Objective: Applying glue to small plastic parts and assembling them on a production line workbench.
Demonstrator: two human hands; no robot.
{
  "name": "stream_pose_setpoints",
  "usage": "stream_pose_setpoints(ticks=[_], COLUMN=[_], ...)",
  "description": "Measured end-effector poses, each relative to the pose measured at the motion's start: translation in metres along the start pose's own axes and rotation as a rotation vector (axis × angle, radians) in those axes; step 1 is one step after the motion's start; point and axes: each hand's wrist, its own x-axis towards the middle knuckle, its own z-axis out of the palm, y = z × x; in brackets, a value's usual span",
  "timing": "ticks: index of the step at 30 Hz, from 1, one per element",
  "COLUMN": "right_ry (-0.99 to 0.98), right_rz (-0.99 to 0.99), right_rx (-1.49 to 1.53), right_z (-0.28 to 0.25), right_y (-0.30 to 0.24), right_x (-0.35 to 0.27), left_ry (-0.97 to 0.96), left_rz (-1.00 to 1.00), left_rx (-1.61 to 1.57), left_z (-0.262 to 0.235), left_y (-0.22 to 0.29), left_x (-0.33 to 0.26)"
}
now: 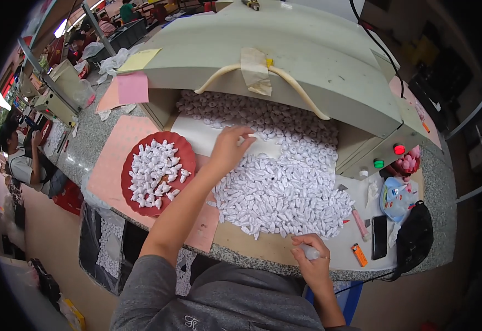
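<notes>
My left hand (pixel 232 148) reaches under the hood of a cream metal box (pixel 329 105), over a white sheet (pixel 197 132). Its fingers and thumb are apart with nothing visible between them. Beside it spreads a thick layer of small white pieces (pixel 285 193), elongated in front and rounder in the heap (pixel 241 110) at the back. At the table's front edge, my right hand (pixel 313 262) is curled around a small whitish, translucent object (pixel 310 252), whose kind I cannot make out. Left of my forearm, a red scalloped plate (pixel 126 182) carries many small white figure-like pieces (pixel 155 168).
On the right lie an orange lighter (pixel 359 255), a black phone (pixel 380 237), a pink tube (pixel 360 223), a blue dish (pixel 392 196) and a black bag (pixel 415 240). A lined bin (pixel 89 248) of white pieces stands below left. Another person (pixel 28 160) sits farther left.
</notes>
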Motion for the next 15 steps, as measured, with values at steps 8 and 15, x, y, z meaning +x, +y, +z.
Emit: stream_pose_setpoints(ticks=[8, 15], right_ry=[0.163, 0.131], right_rz=[0.286, 0.296], right_rx=[0.196, 0.198], right_z=[-0.005, 0.004], right_y=[0.009, -0.008], right_x=[-0.025, -0.013], left_ry=[-0.158, -0.087], left_rz=[-0.052, -0.106], left_rx=[0.215, -0.385], left_z=[0.06, 0.01], left_y=[0.005, 0.024], left_x=[0.044, -0.006])
